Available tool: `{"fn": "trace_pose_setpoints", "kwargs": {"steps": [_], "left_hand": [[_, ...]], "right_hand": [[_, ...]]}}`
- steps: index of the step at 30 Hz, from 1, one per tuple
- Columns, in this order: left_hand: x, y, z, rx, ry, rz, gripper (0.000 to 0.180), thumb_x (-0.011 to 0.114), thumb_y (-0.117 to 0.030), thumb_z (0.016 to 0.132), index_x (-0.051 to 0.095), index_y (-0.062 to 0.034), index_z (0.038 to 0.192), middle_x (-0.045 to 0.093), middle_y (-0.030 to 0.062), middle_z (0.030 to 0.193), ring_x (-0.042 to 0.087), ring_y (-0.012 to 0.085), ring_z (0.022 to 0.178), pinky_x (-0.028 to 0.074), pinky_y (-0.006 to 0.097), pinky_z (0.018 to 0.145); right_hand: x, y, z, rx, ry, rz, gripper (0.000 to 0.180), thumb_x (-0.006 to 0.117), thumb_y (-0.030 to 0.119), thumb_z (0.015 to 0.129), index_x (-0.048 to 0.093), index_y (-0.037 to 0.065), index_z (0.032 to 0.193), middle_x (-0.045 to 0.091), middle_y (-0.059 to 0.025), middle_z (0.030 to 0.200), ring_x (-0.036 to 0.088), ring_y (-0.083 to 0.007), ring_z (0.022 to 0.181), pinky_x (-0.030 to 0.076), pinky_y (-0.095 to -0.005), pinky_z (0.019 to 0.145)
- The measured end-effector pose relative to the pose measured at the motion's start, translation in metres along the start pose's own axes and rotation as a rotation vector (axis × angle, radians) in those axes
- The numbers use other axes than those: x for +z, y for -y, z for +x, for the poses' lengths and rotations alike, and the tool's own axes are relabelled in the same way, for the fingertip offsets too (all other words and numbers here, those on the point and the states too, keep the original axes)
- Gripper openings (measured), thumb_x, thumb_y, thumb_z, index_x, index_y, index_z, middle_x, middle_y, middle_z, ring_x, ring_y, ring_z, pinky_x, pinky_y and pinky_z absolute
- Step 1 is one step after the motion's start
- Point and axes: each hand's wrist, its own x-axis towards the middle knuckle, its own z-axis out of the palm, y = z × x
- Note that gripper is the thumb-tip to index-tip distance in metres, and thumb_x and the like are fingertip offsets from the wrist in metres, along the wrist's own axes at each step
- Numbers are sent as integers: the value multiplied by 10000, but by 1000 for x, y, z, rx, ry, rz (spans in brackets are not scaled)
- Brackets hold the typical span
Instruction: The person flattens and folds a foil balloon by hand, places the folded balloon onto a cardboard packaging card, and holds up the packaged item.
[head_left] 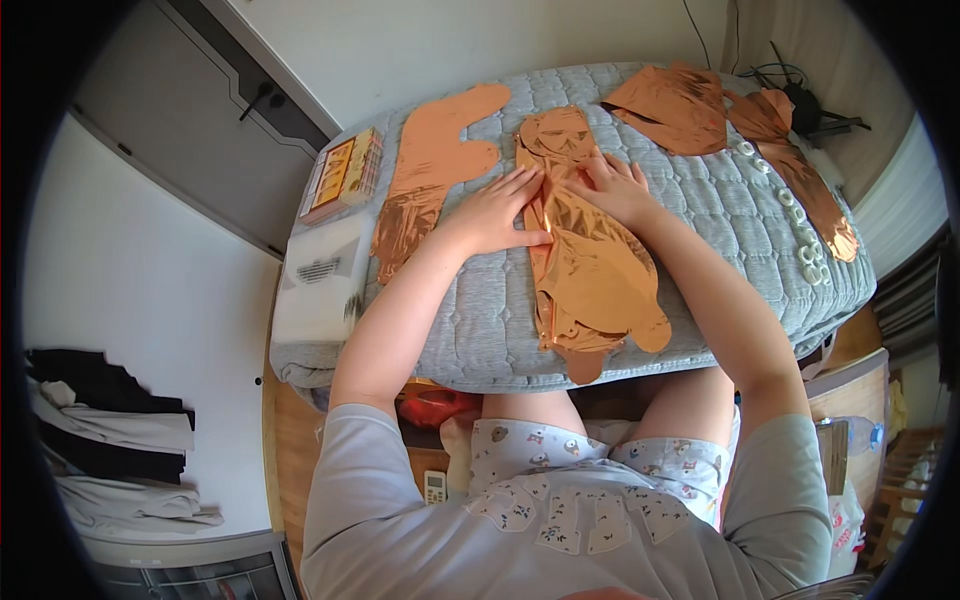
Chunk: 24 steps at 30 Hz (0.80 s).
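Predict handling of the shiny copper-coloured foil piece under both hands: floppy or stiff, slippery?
Likely floppy: the shiny copper-coloured foil piece lies flat and creased. Possibly slippery, given its glossy surface. Probably light for its size, since it looks thin.

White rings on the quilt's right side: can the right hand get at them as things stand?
Likely yes. The right hand would have to leave the copper foil piece, but only grey quilt shows between that hand and the white rings, which lie uncovered.

Home bedroom; quilted grey bed [475,320], grey door [180,110], clothes [110,430] by white wall [170,280]
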Motion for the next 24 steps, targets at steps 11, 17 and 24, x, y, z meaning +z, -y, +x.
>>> {"fn": "trace_pose_setpoints", "kwargs": {"steps": [11, 17, 24], "left_hand": [[4, 9, -1, 31, -73, -56, 1080, 683, -798, 761, 426, -126, 1567, 365, 143, 1643, 331, 332, 1520, 295, 467, 1236], [3, 5, -2, 28, -37, -41, 1037, 706, -728, 798, 401, -121, 1582, 341, 154, 1653, 279, 326, 1545, 260, 472, 1250], [6, 1, 3, 13, -36, -36, 1053, 698, -745, 792, 399, -116, 1582, 334, 149, 1656, 267, 332, 1549, 253, 477, 1251]], "right_hand": [[-7, -8, -2, -85, -29, 133, 697, 665, 382, 908, 454, 226, 1553, 398, -117, 1632, 330, -305, 1518, 207, -529, 1240], [-14, -9, -1, -68, -39, 187, 778, 742, 393, 846, 465, 188, 1543, 471, -124, 1573, 391, -317, 1475, 295, -516, 1193], [-9, -14, -10, -331, -529, 129, 582, 781, 244, 852, 605, 90, 1385, 623, -161, 1369, 551, -359, 1295, 428, -454, 1086]]}}
